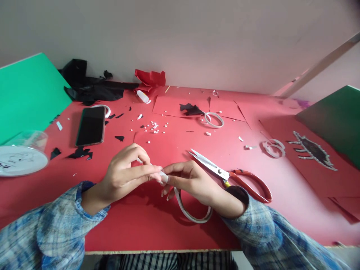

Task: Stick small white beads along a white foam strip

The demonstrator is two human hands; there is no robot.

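My left hand (126, 174) and my right hand (191, 180) meet at the middle of the red table (140, 225). Both pinch the free end of a white tape strip (163, 177) between fingertips. The thin tape roll (194, 215) hangs from my right hand's fingers and rests on the table under that wrist. Red-handled scissors (225, 174) lie just right of my right hand, blades pointing left and away.
A black phone (91, 125) lies at the left, a clear round lid (22, 153) beyond it. Black scraps, small white beads (153, 126), two more tape rings (214, 119) and a beaded black insect shape (313, 150) are scattered about. Green boards flank both sides.
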